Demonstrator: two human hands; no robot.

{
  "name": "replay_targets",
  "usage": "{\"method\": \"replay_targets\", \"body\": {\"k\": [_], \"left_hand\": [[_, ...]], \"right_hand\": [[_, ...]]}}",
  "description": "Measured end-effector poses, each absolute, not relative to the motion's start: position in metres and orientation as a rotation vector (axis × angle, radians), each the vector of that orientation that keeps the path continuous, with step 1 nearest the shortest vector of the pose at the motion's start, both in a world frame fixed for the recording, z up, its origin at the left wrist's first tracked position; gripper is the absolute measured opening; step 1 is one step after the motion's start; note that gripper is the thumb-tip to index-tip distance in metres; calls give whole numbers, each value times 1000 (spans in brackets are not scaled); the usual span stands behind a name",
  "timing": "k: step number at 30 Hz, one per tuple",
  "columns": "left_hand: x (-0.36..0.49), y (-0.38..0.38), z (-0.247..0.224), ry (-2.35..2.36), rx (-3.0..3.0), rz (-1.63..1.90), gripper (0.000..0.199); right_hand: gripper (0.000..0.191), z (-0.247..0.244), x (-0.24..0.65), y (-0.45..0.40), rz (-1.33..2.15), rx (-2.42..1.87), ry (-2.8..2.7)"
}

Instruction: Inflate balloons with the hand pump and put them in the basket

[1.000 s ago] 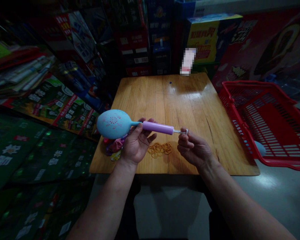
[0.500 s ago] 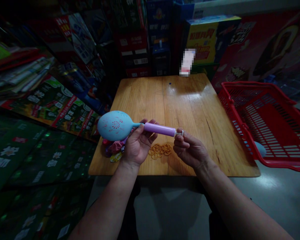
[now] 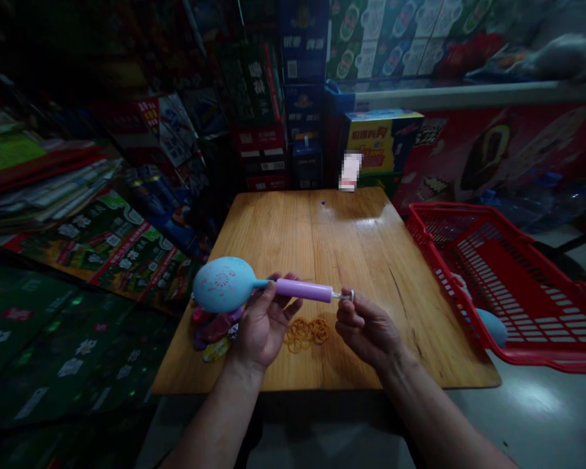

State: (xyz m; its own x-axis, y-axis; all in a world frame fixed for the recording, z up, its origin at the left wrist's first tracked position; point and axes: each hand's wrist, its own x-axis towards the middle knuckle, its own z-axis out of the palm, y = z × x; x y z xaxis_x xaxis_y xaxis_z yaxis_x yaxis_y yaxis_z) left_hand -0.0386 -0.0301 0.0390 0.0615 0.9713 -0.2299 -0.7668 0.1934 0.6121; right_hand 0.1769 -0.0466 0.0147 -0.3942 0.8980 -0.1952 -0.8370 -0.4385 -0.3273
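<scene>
A blue balloon [image 3: 224,284] with a red printed pattern, partly inflated, is fitted by its neck to the nozzle end of a purple balloon pump [image 3: 304,290]. My left hand [image 3: 261,326] pinches the balloon's neck at that end, with its fingers curled behind the pump. On the other side, my right hand [image 3: 368,326] grips the pump's white ring handle [image 3: 350,296]; a short length of the rod shows. Beneath the balloon lie several limp balloons [image 3: 219,329] in mixed colours. A heap of tan rubber bands [image 3: 306,334] rests on the wooden table [image 3: 293,241] between my hands.
A red plastic basket [image 3: 527,355] stands right of the table, with another blue balloon [image 3: 491,327] inside. Stacked green cartons [image 3: 77,326] line the left. A yellow and blue box [image 3: 371,140] and more cartons stand behind the table's far edge.
The camera view has tilted up, so everything sits lower. A little more of the pump rod shows as my right hand has drawn the handle out slightly. My left hand keeps its hold.
</scene>
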Motion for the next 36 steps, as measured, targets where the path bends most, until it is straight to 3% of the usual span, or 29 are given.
{"method": "replay_targets", "body": {"k": [36], "left_hand": [[-54, -20, 28, 680, 440, 1399, 16]], "right_hand": [[13, 17, 187, -45, 1974, -471, -255]]}}
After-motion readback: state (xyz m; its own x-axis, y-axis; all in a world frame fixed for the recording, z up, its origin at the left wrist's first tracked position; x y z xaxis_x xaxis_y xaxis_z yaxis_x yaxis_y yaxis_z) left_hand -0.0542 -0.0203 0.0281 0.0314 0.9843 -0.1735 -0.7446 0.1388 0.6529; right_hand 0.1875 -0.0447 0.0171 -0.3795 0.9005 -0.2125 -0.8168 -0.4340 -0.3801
